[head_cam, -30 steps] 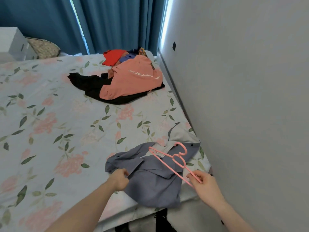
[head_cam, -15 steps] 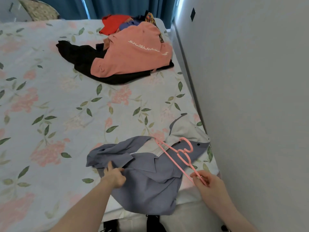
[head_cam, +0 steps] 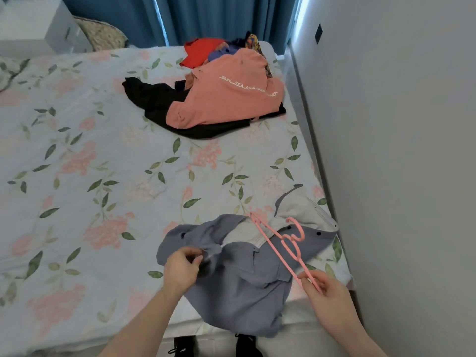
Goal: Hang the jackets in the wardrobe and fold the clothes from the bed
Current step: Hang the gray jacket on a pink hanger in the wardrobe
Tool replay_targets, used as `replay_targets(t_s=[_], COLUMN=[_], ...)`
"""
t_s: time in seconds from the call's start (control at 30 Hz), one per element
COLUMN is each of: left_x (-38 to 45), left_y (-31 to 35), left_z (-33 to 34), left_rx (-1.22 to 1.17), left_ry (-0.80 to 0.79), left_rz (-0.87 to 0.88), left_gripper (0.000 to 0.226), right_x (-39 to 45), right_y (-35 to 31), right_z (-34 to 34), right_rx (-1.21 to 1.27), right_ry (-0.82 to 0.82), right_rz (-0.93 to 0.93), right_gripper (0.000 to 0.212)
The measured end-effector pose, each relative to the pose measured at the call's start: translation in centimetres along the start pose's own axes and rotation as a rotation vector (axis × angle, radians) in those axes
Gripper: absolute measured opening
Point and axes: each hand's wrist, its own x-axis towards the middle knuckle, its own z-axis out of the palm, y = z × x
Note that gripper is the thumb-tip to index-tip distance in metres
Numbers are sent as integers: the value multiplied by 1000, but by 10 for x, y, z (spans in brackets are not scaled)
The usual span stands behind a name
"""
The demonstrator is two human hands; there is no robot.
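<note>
Lying beyond grey jacket (head_cam: 239, 287), clothes pile (head_cam: 219, 94), bed (head_cam: 77, 176), wall (head_cam: 399, 150) right

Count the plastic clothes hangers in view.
1: a pink plastic hanger lying across the grey-blue jacket, its end pinched by the right hand. Others may be hidden under clothes.

The pink sweatshirt (head_cam: 226, 96) carries white lettering reading "SUN SEA AND", the remainder too blurred to read

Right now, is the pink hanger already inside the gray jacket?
No, the pink hanger lies on top of the gray jacket, with the right hand holding one end.
</note>
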Motion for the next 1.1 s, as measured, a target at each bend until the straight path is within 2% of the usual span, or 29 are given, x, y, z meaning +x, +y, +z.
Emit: replay_targets(t_s=[0.1,0.27,0.33,0.43,0.53,0.73,0.83,0.9,1.0,1.03,1.1], left_x=[-39,-118,-146,-182,-210,-257,-275,-286,-300,-301,-300], left_y=[20,72,84,89,97,122,131,136,135,132,122], left_z=[-34,-92,-111,-133,-160,-218,-240,-253,-276,-284,-294], left_rx=[-220,-568,-645,-691,-701,-681,-621,-580,-559,-530,-383], left_ry=[24,121,119,83,42,-96,-154,-176,-227,-236,-167], left_rz=[-15,33,89,164,255,538,654,687,694,679,658], left_gripper=[21,18,20,23,21,30,22,17,9,22,44], right_x=[-11,-41,-55,-75,-96,-135,-148,-156,-164,-164,-165], right_y=[-15,-45,-60,-82,-112,-178,-199,-208,-225,-231,-247], right_z=[-8,-21,-25,-27,-22,-1,10,12,10,9,5], right_rx=[-15,-67,-54,-64,-89,-152,-110,-67,-23,8,96], right_ry=[2,-62,-59,-48,-81,-206,-291,-299,-295,-287,-247], right_rz=[-6,-83,-120,-188,-267,-453,-494,-525,-584,-603,-625], right_gripper=[22,19,14,20,25,54,58,46,12,10,35])
